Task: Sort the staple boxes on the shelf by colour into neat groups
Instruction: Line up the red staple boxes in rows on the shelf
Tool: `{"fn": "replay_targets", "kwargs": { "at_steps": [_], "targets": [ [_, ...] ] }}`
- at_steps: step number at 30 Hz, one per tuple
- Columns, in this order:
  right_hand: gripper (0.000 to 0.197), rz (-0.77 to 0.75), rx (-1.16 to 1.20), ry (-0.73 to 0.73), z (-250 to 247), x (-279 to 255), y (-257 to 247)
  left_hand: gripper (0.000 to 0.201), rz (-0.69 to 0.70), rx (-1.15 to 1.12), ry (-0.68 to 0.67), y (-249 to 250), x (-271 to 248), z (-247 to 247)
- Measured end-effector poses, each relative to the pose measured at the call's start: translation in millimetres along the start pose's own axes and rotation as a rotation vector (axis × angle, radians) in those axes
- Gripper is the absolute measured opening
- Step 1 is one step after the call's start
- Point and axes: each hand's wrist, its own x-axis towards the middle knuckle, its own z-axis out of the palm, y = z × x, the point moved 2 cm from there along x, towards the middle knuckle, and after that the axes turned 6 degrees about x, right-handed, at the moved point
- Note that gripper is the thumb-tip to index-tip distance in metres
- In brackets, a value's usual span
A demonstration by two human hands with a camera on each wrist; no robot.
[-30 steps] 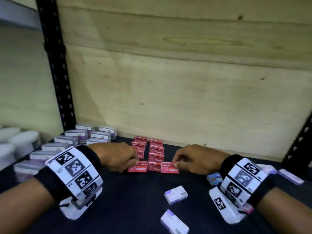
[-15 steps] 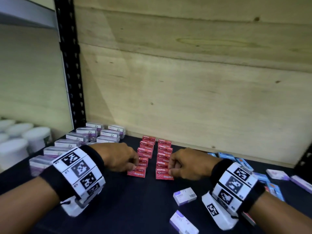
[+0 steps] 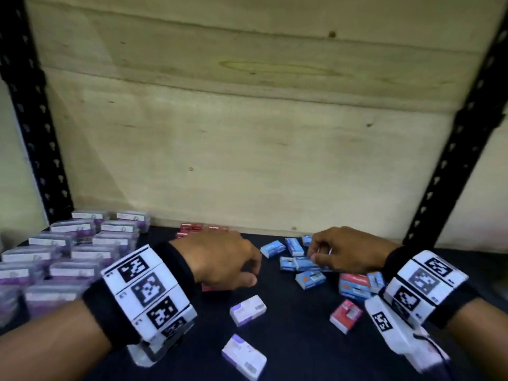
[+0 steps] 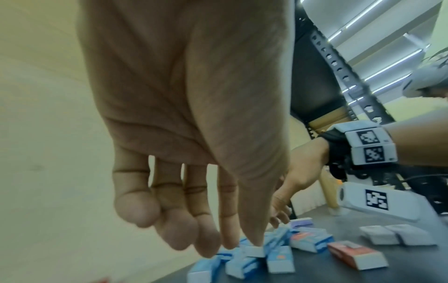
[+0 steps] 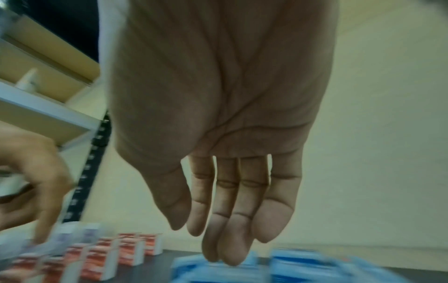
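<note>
Neat rows of red staple boxes [image 3: 190,227] [image 5: 126,249] stand at the back of the dark shelf [image 3: 288,339], partly hidden by my left hand [image 3: 247,270]. That hand hangs empty with relaxed fingers [image 4: 169,235]. My right hand [image 3: 316,257] reaches down onto a loose heap of blue boxes [image 3: 310,279] [image 4: 278,256] [image 5: 290,268]. Its fingers [image 5: 232,249] are straight and hold nothing. A single red box [image 3: 346,314] [image 4: 356,254] lies in front of the blue heap.
Stacked purple-and-white boxes [image 3: 68,257] fill the left side of the shelf. Two loose purple-and-white boxes [image 3: 247,309] [image 3: 244,356] lie near the front. A plywood back wall [image 3: 247,160] and black uprights [image 3: 453,160] [image 3: 35,133] bound the bay.
Both hands have left the front of the red rows and moved right. My right hand now sits on the blue heap, and the view has turned right.
</note>
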Motion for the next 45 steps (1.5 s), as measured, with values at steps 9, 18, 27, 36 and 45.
{"fn": "replay_targets", "kwargs": {
  "at_steps": [9,18,27,36,45],
  "targets": [
    [0.022,0.207,-0.052,-0.022,3,-41,67,0.051,0.128,0.025,-0.064,96,62,6],
    [0.029,0.226,-0.131,-0.09,6,-34,76,0.062,0.065,0.073,-0.161,125,76,6],
    [0.028,0.232,-0.145,-0.161,9,-30,77,0.043,0.115,0.058,-0.196,113,81,5],
    [0.028,0.242,-0.054,-0.001,5,-30,77,0.04,0.198,-0.001,-0.138,111,84,10],
    [0.023,0.241,0.043,-0.003,5,-36,87,0.031,0.228,-0.019,-0.17,104,80,3]
  ]
}}
